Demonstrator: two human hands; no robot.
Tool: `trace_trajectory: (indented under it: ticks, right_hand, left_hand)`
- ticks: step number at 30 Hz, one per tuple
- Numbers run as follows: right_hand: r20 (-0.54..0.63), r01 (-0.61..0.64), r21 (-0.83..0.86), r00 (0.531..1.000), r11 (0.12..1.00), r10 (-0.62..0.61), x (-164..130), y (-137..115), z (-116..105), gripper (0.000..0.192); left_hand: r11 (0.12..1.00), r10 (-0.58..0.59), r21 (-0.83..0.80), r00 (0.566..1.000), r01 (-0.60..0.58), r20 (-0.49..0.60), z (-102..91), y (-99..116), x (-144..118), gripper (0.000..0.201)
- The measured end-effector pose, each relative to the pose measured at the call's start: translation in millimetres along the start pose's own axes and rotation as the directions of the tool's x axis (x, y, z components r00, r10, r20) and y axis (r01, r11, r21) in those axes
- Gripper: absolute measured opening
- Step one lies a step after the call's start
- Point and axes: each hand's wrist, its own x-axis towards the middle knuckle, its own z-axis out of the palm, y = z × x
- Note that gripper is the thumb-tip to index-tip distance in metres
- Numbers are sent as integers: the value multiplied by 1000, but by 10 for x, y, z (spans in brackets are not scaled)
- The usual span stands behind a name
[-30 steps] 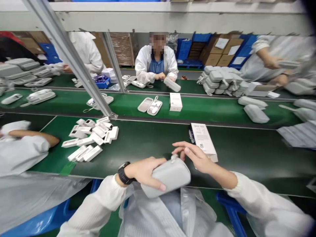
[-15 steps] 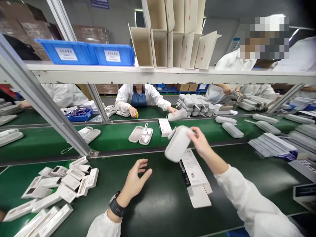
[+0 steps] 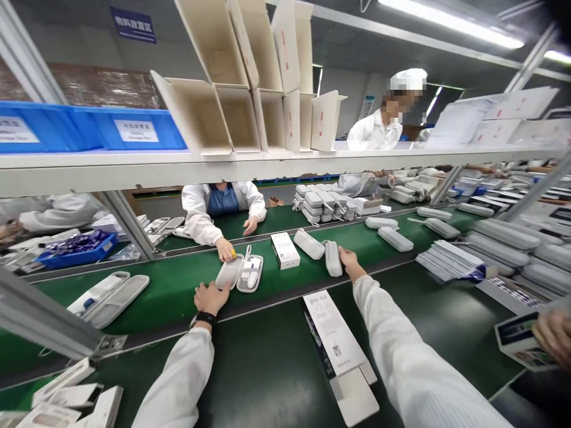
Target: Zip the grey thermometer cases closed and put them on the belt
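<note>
The right hand (image 3: 349, 262) rests fingers on a closed grey case (image 3: 332, 258) on the belt (image 3: 178, 285); the left hand (image 3: 210, 297) grips the open case (image 3: 238, 273). Both cases look light and semi-stiff, best held across the sides.

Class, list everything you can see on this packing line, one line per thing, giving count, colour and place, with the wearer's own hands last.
Closed case: one, grey, on the green belt at the right hand.
Open case: one, grey, on the belt by the left hand, white items inside.
Second closed case: one, grey, just left of the first.
Small box: one, white, on the belt between the cases.
Long printed carton: one, white, open-ended, on the near dark surface.
Stacked cases: many, grey, across the belt.
Bins: two, blue, on the upper shelf.
Folded cartons: several, cream, upright on the shelf.
Co-worker's hand: one, touching the open case.
Left hand: at the open case's near edge.
Right hand: touching the closed case.
</note>
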Motion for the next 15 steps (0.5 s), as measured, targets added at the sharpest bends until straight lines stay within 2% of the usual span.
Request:
trace_trajectory:
  ticks: [3, 6, 9, 11, 12, 14, 15]
  right_hand:
    - [-61, 7, -38, 998, 999, -10, 19, 22, -59, 37]
    - [-173, 76, -91, 981, 993, -91, -63, -26, -134, 53]
    - [-197, 213, -125, 952, 969, -234, -397, -51, -146, 52]
    - [-107, 344, -107, 929, 933, -355, -804, -26, -112, 41]
    - [-39, 417, -81, 906, 905, -421, -1053, -3, -95, 34]
    - [148, 637, -1, 762, 771, -630, -1583, 47, -97, 30]
    - [253, 681, 29, 703, 732, -664, -1836, 68, -123, 27]
  left_hand:
    - [999, 21, -25, 1000, -21, -12, 110, 49, 58, 61]
    - [987, 103, -128, 995, -101, 9, 179, 71, 92, 68]
    - [973, 140, -190, 989, -130, 41, 229, 57, 46, 63]
    - [973, 159, -180, 986, -147, 55, 212, -3, -19, 51]
    - [974, 170, -161, 984, -160, 53, 172, -56, -39, 44]
    - [982, 169, -90, 986, -167, 15, 2, -215, -11, 38]
    - [989, 145, -36, 989, -146, -31, -131, -321, 39, 40]
